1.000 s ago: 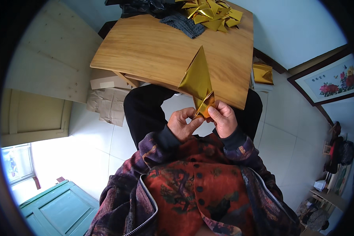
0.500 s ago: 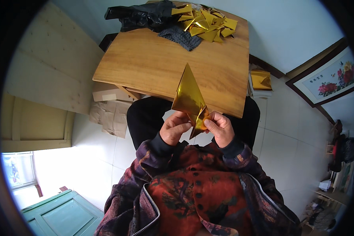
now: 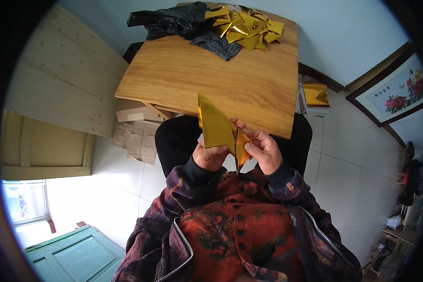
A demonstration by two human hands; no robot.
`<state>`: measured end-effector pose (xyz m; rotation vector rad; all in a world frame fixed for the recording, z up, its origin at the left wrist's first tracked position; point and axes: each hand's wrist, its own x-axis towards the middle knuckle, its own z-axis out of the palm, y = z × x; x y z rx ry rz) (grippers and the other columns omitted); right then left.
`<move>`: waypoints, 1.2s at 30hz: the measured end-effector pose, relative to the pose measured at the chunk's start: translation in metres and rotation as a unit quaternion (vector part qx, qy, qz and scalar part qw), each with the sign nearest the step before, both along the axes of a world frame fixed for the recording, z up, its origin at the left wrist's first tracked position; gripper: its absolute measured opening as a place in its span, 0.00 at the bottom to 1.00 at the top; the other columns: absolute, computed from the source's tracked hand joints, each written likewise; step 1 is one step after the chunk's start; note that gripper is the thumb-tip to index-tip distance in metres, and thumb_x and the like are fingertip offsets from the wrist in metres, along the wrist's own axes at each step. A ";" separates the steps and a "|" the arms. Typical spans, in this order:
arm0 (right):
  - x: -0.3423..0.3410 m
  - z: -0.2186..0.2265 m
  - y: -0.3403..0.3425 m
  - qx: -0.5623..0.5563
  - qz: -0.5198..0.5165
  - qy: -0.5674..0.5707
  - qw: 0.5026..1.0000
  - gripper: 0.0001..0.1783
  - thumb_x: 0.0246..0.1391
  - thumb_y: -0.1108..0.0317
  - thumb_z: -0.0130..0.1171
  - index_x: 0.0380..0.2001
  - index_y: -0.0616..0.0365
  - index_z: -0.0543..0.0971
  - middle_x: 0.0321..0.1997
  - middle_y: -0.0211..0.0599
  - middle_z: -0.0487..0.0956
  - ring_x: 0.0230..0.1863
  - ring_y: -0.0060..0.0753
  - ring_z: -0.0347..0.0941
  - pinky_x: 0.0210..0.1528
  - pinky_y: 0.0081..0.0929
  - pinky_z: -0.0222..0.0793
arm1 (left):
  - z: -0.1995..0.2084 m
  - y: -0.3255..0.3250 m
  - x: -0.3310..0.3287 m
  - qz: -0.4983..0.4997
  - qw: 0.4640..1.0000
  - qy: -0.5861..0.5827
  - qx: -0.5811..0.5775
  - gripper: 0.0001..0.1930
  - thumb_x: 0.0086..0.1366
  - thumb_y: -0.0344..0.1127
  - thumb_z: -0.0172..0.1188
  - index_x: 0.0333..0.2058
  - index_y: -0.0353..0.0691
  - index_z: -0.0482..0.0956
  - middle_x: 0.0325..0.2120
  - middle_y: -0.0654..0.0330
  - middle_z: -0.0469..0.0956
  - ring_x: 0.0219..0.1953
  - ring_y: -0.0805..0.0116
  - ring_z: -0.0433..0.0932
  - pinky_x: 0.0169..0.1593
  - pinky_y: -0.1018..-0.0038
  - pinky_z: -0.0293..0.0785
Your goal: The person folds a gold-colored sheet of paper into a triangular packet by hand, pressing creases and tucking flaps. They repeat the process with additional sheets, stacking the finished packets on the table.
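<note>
Above my lap, just off the table's near edge, I hold a sheet of shiny gold foil paper (image 3: 216, 128) folded into a pointed shape. My left hand (image 3: 209, 157) is closed on its lower left part, with most of the fingers hidden behind the paper. My right hand (image 3: 264, 149) pinches a small folded flap on the right between thumb and fingers. One long point of the paper rises to the upper left, and a narrow tip hangs down between my hands.
On the wooden table (image 3: 174, 75), a heap of folded gold paper pieces (image 3: 251, 28) lies at the far side. Beside it are a black plastic bag (image 3: 174, 21) and a dark knitted cloth (image 3: 216, 45). More gold paper (image 3: 316, 94) rests on a stack right of the table. Flattened cardboard (image 3: 136, 141) lies at left.
The gold paper has tilted to the left and turned, so its broad face shows more. Its top point is lower. Both hands still hold it, and my left hand has slipped further under it.
</note>
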<state>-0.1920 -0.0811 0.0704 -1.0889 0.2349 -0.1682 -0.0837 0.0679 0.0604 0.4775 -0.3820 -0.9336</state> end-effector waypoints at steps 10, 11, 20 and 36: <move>0.001 -0.015 0.004 -0.134 -0.044 -0.045 0.989 0.07 0.62 0.67 0.56 0.39 0.56 0.72 0.27 0.23 0.73 0.26 0.13 0.64 0.31 0.15 0.63 | -0.022 -0.009 -0.001 0.136 0.979 0.119 0.097 0.12 0.64 0.34 0.58 0.45 0.37 0.75 0.40 0.57 0.78 0.45 0.61 0.77 0.51 0.62 0.72; 0.002 -0.015 0.003 -0.149 -0.048 -0.041 0.987 0.06 0.62 0.68 0.56 0.39 0.56 0.72 0.27 0.23 0.73 0.26 0.13 0.64 0.31 0.15 0.63 | -0.022 -0.009 0.000 0.126 0.980 0.114 0.101 0.12 0.64 0.35 0.58 0.44 0.37 0.75 0.40 0.57 0.78 0.44 0.61 0.77 0.50 0.62 0.73; 0.002 -0.007 0.002 -0.147 -0.038 0.031 0.988 0.05 0.60 0.74 0.55 0.39 0.61 0.72 0.29 0.25 0.75 0.30 0.13 0.69 0.33 0.14 0.66 | -0.013 -0.013 -0.001 0.138 0.979 0.020 0.149 0.14 0.65 0.36 0.59 0.46 0.35 0.74 0.40 0.54 0.79 0.44 0.59 0.78 0.49 0.61 0.74; -0.003 -0.011 -0.011 -0.155 0.017 -0.016 0.988 0.08 0.61 0.73 0.56 0.43 0.63 0.74 0.37 0.29 0.78 0.37 0.16 0.71 0.41 0.17 0.68 | -0.008 -0.006 -0.016 0.073 0.952 -0.149 0.259 0.06 0.60 0.27 0.62 0.36 0.33 0.79 0.29 0.63 0.81 0.30 0.77 0.77 0.35 0.79 0.74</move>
